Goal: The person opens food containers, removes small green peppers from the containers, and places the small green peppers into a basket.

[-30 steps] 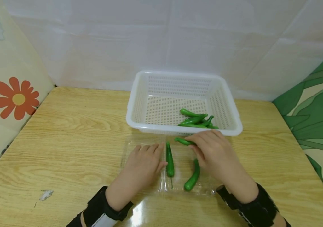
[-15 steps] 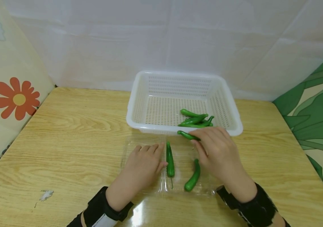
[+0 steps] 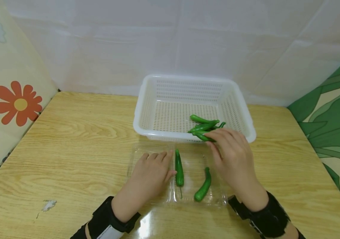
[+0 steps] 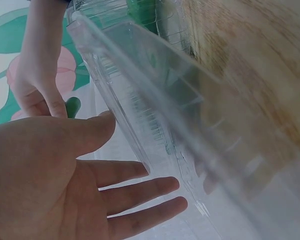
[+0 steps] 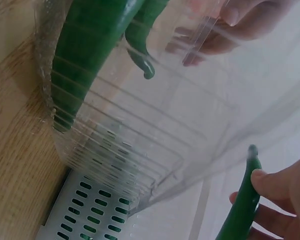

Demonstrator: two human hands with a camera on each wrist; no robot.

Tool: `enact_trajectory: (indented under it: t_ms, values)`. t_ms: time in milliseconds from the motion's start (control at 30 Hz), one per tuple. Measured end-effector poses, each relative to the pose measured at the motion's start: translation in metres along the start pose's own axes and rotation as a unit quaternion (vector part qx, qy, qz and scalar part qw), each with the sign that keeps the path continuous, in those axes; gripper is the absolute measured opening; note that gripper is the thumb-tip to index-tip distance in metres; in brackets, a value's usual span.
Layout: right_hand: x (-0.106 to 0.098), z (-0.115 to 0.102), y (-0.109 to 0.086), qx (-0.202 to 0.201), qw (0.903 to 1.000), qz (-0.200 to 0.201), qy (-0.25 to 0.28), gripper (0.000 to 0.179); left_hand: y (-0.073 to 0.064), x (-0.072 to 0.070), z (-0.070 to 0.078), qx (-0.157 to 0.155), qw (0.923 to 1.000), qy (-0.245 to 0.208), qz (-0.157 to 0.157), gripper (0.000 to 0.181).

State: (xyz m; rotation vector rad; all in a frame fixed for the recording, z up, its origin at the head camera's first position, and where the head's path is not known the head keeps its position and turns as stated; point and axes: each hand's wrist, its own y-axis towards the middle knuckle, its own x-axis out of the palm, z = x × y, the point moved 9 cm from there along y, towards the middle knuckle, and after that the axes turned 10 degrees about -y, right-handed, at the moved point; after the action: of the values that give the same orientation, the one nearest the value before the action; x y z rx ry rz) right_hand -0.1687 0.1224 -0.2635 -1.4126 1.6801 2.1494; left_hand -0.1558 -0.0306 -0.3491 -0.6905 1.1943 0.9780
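Observation:
My right hand [image 3: 232, 156] pinches a green chili pepper [image 5: 244, 202] between thumb and fingers, over the near rim of the white basket [image 3: 170, 134]. A hinged clear plastic clamshell box [image 3: 191, 166] lies on the table in front of the basket. Its right half holds two peppers: a straight one [image 3: 179, 171] along the hinge and a curved one [image 3: 203, 187] farther right. My left hand [image 3: 152, 171] rests on the left half, thumb near the hinge. The left wrist view shows its fingers nearly straight beside the box's clear edge.
Inside the basket, several green peppers [image 3: 204, 126] are heaped at the near right, partly hidden by its rim and my right hand. A wooden table [image 3: 92, 132] carries everything, with a worn patch [image 3: 48, 205] at the left. A white sheet [image 3: 113, 49] hangs behind.
My right hand has moved away from above the clear box, farther back and slightly right, carrying the pinched pepper to the basket's near rim. My left hand has stayed in place.

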Motion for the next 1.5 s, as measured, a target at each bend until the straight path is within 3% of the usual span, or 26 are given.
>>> enact_trajectory:
  t_ms: [633,1167,1500]
  values:
    - [0.008,0.024,-0.003,0.060,0.9981,0.017,0.000,0.031,0.000,0.001,-0.001,-0.002,1.0000,-0.003,-0.007,0.061]
    - [0.015,0.040,-0.005,0.078,0.9969,0.009,-0.002,0.030,0.000,0.001,0.000,0.001,1.0000,0.001,-0.007,0.062]
    - [0.016,0.043,-0.006,0.086,0.9962,0.013,0.000,0.030,-0.001,-0.002,0.002,0.010,0.9999,-0.002,0.014,0.060]
